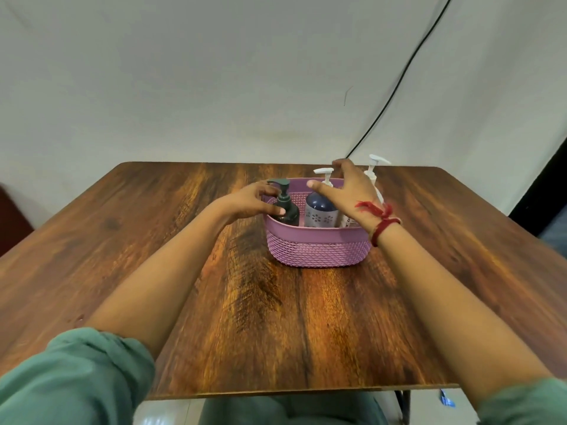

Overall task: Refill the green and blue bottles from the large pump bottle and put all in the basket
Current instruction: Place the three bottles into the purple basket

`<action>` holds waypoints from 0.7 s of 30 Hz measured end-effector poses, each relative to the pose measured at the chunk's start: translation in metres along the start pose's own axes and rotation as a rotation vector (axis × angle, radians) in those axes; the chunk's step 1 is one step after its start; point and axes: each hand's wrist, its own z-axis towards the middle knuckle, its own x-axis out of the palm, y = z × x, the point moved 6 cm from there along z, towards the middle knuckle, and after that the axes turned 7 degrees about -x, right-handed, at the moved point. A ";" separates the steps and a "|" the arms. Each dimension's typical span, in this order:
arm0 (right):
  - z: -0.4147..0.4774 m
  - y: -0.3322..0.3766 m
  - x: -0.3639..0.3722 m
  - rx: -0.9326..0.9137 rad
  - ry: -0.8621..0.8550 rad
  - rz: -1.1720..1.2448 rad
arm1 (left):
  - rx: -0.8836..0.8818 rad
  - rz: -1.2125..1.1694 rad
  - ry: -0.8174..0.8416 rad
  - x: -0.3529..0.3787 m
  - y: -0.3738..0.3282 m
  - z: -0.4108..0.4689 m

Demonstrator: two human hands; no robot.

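Bottles all sit inside the basket (316, 250) on the worktop (276, 317): green bottle (290, 211) at its left end, blue bottle (319, 210) in the middle, large pump bottle (372, 173) at its right end. Left hand (254, 202) wraps the green bottle's body. Right hand (349, 191) hovers over the other two, fingers spread, gripping nothing I can see. Probably smooth, stiff plastic, slippery if soapy, so grab the bodies, not the pump heads.

I take this for a makeshift recording room: white sheet (214, 72) backdrop, a black cable (395, 90), one wooden counter (276, 317).
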 end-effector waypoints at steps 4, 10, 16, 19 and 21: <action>0.014 0.002 0.015 -0.030 -0.028 -0.138 | 0.054 0.056 -0.067 -0.003 -0.005 0.003; 0.022 0.004 0.016 -0.059 -0.082 -0.242 | 0.062 0.071 -0.310 0.000 -0.003 0.004; 0.027 0.003 0.013 -0.087 0.062 -0.069 | 0.048 0.019 -0.336 0.004 0.010 0.015; 0.027 0.009 0.015 -0.118 0.192 -0.054 | 0.053 0.081 -0.319 0.003 -0.002 0.005; 0.028 0.010 0.015 -0.117 0.234 -0.025 | 0.079 0.138 -0.305 0.004 -0.005 0.006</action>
